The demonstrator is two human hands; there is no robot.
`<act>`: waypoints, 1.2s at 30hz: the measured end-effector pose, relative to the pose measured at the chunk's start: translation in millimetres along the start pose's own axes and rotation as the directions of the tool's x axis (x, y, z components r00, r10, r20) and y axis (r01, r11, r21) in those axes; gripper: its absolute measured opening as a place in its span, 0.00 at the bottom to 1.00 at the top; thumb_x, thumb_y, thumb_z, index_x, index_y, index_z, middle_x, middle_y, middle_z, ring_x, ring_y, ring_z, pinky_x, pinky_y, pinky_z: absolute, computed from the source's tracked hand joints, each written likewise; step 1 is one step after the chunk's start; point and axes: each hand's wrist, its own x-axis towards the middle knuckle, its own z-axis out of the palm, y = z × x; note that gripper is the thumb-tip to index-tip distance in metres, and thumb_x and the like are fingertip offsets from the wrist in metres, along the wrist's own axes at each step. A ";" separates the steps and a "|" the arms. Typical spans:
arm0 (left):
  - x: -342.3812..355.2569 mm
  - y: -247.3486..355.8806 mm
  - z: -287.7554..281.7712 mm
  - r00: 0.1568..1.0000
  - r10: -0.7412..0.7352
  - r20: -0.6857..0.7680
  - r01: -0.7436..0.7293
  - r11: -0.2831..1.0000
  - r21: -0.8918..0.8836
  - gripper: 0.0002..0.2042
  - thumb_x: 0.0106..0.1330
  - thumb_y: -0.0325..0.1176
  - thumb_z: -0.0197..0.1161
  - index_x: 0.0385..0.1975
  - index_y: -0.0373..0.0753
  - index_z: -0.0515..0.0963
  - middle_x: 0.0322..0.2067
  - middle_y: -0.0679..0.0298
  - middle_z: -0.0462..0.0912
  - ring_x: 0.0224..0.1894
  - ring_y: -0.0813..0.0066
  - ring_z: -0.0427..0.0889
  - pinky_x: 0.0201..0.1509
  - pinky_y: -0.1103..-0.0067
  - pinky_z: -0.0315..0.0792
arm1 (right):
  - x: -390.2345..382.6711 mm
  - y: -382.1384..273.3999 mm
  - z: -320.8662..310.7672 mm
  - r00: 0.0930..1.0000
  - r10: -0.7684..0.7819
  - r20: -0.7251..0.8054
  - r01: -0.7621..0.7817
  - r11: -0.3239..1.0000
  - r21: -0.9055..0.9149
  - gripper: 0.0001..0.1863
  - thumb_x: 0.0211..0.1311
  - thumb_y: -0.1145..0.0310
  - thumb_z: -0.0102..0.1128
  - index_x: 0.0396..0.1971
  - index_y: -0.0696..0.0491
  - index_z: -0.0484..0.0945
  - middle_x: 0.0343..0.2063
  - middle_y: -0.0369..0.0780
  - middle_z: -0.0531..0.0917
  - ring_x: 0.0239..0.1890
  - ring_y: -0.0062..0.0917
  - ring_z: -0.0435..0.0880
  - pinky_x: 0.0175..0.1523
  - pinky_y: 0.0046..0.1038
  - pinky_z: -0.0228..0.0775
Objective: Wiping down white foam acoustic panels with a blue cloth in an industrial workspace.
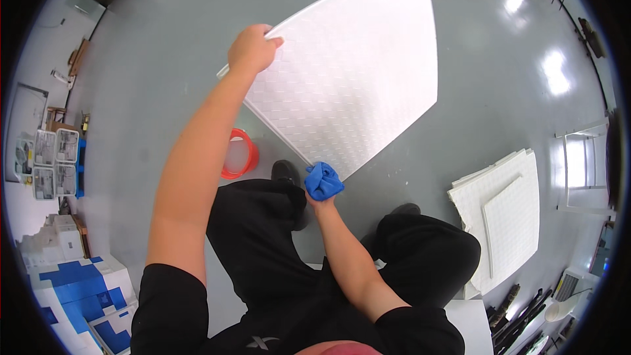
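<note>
A large white panel with a fine raised grid pattern is held up, tilted, in front of my knees. My left hand grips its upper left edge, thumb over the face and fingers behind. At the panel's lowest corner, my right hand is closed on a bunched blue cloth. The cloth touches the panel's edge there and covers most of the fingers. Below my left forearm stands a red bucket with cloudy liquid in it.
Several similar white panels lie stacked to the right of my right knee. A white metal frame stands beyond them. On the left are clear storage bins and blue-and-white boxes. Grey floor surrounds me.
</note>
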 end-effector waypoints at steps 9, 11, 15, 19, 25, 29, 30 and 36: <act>17.8 -105.6 71.2 0.979 -0.180 0.095 0.192 0.973 -0.131 0.18 0.55 0.46 0.62 0.40 0.41 0.81 0.37 0.55 0.83 0.41 0.58 0.81 0.43 0.67 0.72 | 15.5 27.2 -47.8 0.632 0.535 0.560 -0.492 -0.281 0.824 0.06 0.42 0.76 0.43 0.14 0.49 0.59 0.10 0.34 0.59 0.10 0.22 0.56 0.16 0.23 0.46; 13.3 -120.5 93.3 0.970 -0.223 0.099 0.236 0.959 -0.158 0.18 0.55 0.46 0.62 0.39 0.40 0.81 0.36 0.55 0.83 0.40 0.58 0.81 0.43 0.67 0.72 | 32.6 33.1 -64.8 0.589 0.600 0.541 -0.474 -0.286 0.833 0.06 0.34 0.77 0.42 0.11 0.51 0.57 0.09 0.35 0.58 0.08 0.22 0.54 0.13 0.25 0.43; 9.7 -158.0 135.6 0.917 -0.381 0.117 0.398 0.890 -0.224 0.18 0.55 0.44 0.64 0.37 0.35 0.81 0.34 0.54 0.83 0.38 0.57 0.81 0.42 0.69 0.72 | 56.9 66.8 -80.0 0.613 0.589 0.527 -0.551 -0.160 0.819 0.06 0.36 0.74 0.44 0.11 0.50 0.57 0.09 0.36 0.59 0.08 0.23 0.57 0.14 0.25 0.47; -0.8 -177.8 173.9 0.853 -0.499 0.156 0.519 0.772 -0.368 0.18 0.55 0.41 0.64 0.35 0.29 0.81 0.31 0.50 0.83 0.36 0.58 0.81 0.42 0.70 0.71 | 93.4 86.6 -88.4 0.551 0.662 0.507 -0.490 -0.235 0.839 0.05 0.32 0.77 0.43 0.09 0.53 0.58 0.07 0.38 0.62 0.06 0.24 0.56 0.11 0.24 0.46; -18.5 -196.3 224.8 0.831 -0.524 0.186 0.555 0.796 -0.242 0.18 0.56 0.41 0.64 0.32 0.28 0.81 0.31 0.47 0.82 0.36 0.55 0.81 0.41 0.68 0.71 | 124.5 108.2 -93.8 0.545 0.702 0.458 -0.648 0.007 0.761 0.06 0.35 0.72 0.43 0.08 0.52 0.58 0.07 0.38 0.62 0.07 0.25 0.58 0.11 0.25 0.47; -24.4 -230.3 282.5 0.806 -0.545 0.231 0.589 0.779 -0.217 0.18 0.56 0.43 0.64 0.30 0.29 0.81 0.32 0.46 0.82 0.37 0.53 0.80 0.43 0.67 0.71 | 110.5 186.2 -96.1 0.463 0.856 0.231 -0.609 0.118 0.785 0.07 0.41 0.69 0.44 0.11 0.53 0.61 0.09 0.38 0.63 0.09 0.26 0.61 0.13 0.25 0.51; -24.1 -238.6 297.1 0.800 -0.539 0.264 0.592 0.780 -0.201 0.19 0.56 0.44 0.64 0.31 0.28 0.81 0.33 0.45 0.82 0.38 0.52 0.80 0.45 0.67 0.70 | 101.0 210.3 -105.1 0.424 0.899 0.109 -0.604 0.192 0.773 0.07 0.43 0.69 0.44 0.12 0.53 0.62 0.10 0.38 0.64 0.09 0.26 0.62 0.13 0.25 0.52; -60.5 -244.9 341.2 0.675 -0.624 0.395 0.728 0.651 -0.214 0.24 0.58 0.46 0.64 0.37 0.26 0.77 0.41 0.47 0.80 0.42 0.54 0.80 0.49 0.69 0.71 | 95.0 205.9 -133.1 0.395 0.908 0.143 -0.622 0.149 0.768 0.15 0.60 0.61 0.54 0.37 0.59 0.76 0.31 0.39 0.79 0.32 0.25 0.79 0.37 0.26 0.73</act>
